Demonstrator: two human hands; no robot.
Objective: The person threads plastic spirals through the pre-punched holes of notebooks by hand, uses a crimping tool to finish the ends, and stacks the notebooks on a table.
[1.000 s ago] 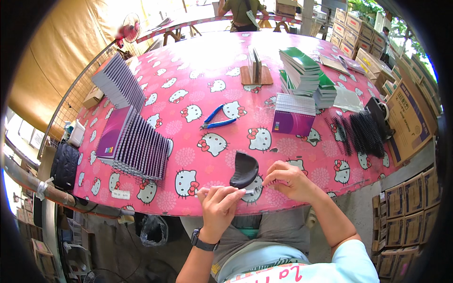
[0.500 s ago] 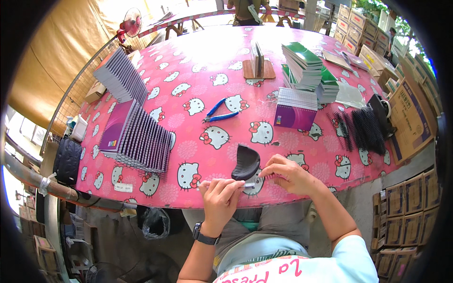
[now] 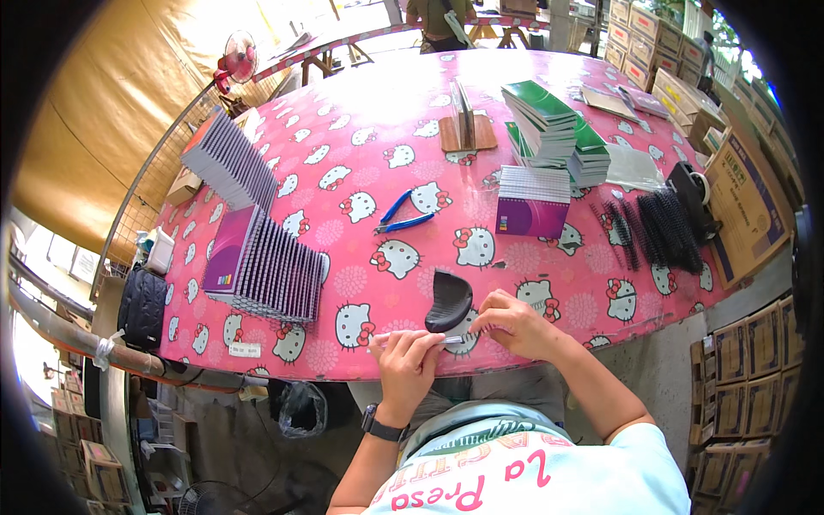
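At the near edge of the table, my left hand (image 3: pixel 405 359) is closed on a slim, clear-and-silver stick (image 3: pixel 451 340), whose tip points toward my other hand. My right hand (image 3: pixel 513 326) has its fingers drawn together a short gap to the right; whatever lies between them, if anything, is too small to make out. Just beyond both hands sits a black, half-moon-shaped object (image 3: pixel 450 302) with a ribbed, curved face. Farther off, blue-handled cutting pliers (image 3: pixel 403 215) lie with their handles spread.
Spiral-bound purple notebooks (image 3: pixel 262 270) are stacked at left, with another stack (image 3: pixel 227 159) behind. A smaller purple stack (image 3: pixel 532 202), green books (image 3: pixel 545 120) and black binding coils (image 3: pixel 665 232) occupy the right. A wooden stand (image 3: pixel 468 133) is at the back of the pink table (image 3: pixel 343 245).
The view has shifted slightly as my head moved. Both hands keep nearly the same pose, the left still gripping the slim stick and the right close by.
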